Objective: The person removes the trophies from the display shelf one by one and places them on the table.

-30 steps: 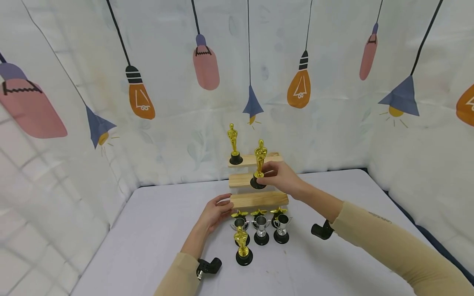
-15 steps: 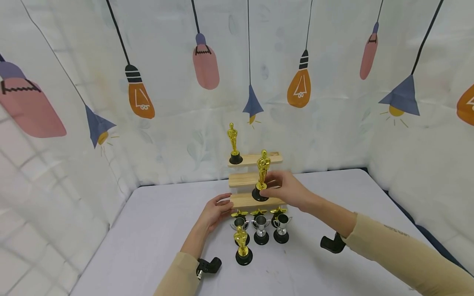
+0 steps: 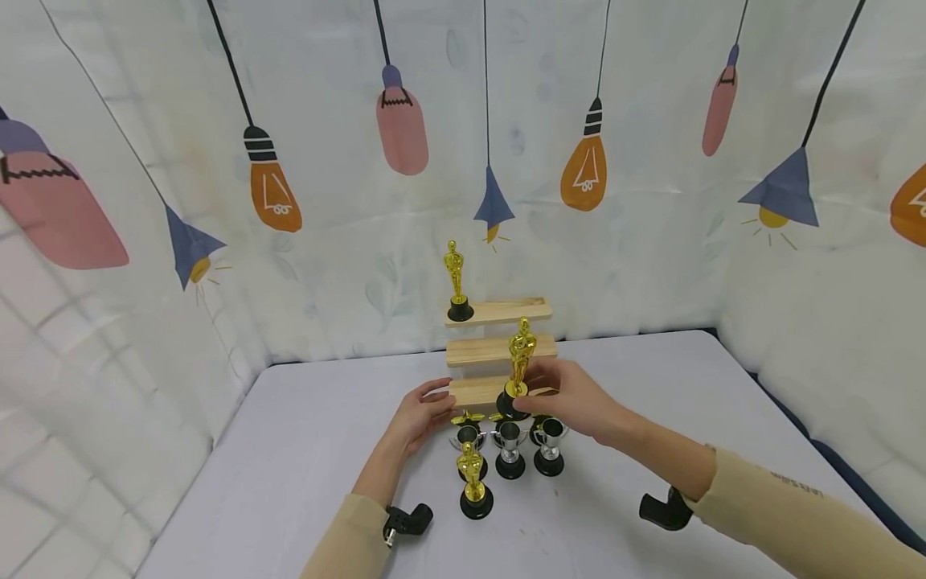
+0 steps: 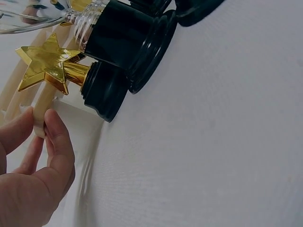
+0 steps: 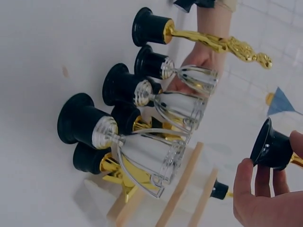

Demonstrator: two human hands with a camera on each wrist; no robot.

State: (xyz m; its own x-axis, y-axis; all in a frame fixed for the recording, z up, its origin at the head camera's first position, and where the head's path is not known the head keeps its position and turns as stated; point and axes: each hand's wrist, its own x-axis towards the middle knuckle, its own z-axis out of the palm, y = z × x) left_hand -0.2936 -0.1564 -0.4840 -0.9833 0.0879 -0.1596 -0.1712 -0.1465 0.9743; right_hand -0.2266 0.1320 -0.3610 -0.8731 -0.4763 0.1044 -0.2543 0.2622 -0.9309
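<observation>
My right hand (image 3: 579, 400) holds a golden statuette trophy (image 3: 520, 354) upright by its black base, in the air before the lowest board of a three-step wooden shelf (image 3: 473, 392). In the right wrist view its black base (image 5: 273, 147) sits among the fingers. My left hand (image 3: 419, 415) pinches the left end of that lowest board between thumb and fingers, plain in the left wrist view, where the hand (image 4: 42, 175) is beside a gold star trophy (image 4: 47, 66). Another statuette (image 3: 455, 277) stands at the left of the top board.
Three silver cup trophies (image 3: 510, 441) stand in a row before the shelf, with gold star trophies (image 3: 467, 418) partly hidden behind them. Nearest me on the white table (image 3: 311, 450) is one more golden statuette (image 3: 473, 474). A lamp-patterned curtain (image 3: 347, 265) hangs behind.
My right hand has brought the statuette down and towards me, slightly right, from in front of the middle board to in front of the lowest. The left hand stays on the board.
</observation>
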